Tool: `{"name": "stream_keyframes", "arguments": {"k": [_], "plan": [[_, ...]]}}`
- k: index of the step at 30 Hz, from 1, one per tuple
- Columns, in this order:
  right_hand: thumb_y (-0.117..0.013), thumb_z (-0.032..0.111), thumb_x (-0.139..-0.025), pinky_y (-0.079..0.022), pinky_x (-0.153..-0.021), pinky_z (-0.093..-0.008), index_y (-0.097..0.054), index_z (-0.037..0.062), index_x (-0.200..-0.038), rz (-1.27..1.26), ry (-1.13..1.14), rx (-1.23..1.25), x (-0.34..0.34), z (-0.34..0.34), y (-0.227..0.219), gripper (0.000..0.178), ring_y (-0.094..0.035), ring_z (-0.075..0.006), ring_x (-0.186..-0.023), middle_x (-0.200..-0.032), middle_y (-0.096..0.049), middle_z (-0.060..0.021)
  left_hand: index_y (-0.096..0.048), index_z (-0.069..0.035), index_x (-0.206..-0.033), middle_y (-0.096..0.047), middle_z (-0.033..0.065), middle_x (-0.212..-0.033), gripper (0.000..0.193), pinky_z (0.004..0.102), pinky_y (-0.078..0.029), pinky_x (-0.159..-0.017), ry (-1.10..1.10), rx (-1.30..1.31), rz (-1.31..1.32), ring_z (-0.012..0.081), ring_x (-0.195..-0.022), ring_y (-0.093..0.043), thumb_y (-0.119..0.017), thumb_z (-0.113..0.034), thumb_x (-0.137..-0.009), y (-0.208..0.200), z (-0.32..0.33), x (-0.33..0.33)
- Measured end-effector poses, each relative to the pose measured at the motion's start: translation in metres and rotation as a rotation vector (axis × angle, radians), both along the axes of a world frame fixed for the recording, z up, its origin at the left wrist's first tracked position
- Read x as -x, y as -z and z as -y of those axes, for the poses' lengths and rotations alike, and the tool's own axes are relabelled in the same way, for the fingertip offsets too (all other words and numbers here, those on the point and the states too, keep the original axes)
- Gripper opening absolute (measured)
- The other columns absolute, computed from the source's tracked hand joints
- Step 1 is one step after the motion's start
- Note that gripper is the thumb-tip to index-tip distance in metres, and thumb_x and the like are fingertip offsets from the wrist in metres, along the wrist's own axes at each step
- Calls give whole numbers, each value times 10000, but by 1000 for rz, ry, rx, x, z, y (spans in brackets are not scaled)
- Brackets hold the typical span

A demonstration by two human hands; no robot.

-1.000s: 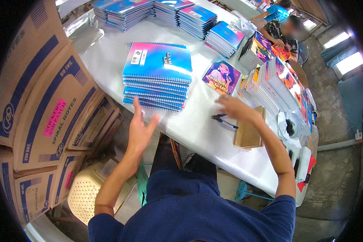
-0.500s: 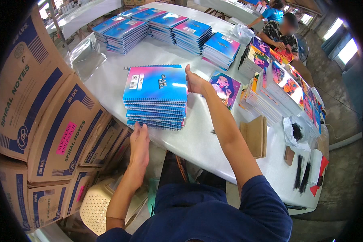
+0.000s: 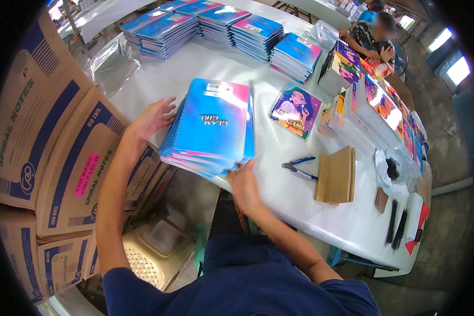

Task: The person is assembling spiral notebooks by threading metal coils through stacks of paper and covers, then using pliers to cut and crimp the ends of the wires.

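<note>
From here, brown cartons (image 3: 71, 158) pile up at 9 o'clock of the blue-pink notebook stack (image 3: 213, 121). Left hand (image 3: 155, 120), also 9, nearer in: fingers spread wide, nothing held, just beside the spiral edge; contact unclear. Other blue-pink stacks (image 3: 168, 27) arc from 11 to 1. Main stack sits near the table's (image 3: 268, 203) front edge, a bit fanned. Right hand (image 3: 243, 184) at 5, fingers bent at the stack's near corner; can't tell if it grips. Purple-covered notebook (image 3: 296, 111) flat at 3. Pliers (image 3: 304, 160) at 4, handles apart, brown block (image 3: 334, 176) just beside. Packed notebooks (image 3: 376, 110) farther out at 3.
</note>
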State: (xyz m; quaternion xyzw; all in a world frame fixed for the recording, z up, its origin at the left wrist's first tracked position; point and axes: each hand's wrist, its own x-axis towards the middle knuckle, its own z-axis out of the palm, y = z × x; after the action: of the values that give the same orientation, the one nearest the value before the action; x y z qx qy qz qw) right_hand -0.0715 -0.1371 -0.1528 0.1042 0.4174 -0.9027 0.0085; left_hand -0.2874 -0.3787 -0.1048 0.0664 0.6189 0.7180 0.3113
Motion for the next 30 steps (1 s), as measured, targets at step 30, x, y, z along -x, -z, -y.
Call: {"name": "stream_keyframes", "arguments": {"k": [30], "plan": [[-512,480,-908,-326,-1020,-476,-621,89,-1130,-1128,587,-1827,112,25,-33,463,-544,-210,-1142,-1246,-587,-59,-599,-37,-1213,-630,181,-1198,753,394,-562,-779,332,681,201,255,-918,-672,-363,-686,-913,-86,-88,75]]}}
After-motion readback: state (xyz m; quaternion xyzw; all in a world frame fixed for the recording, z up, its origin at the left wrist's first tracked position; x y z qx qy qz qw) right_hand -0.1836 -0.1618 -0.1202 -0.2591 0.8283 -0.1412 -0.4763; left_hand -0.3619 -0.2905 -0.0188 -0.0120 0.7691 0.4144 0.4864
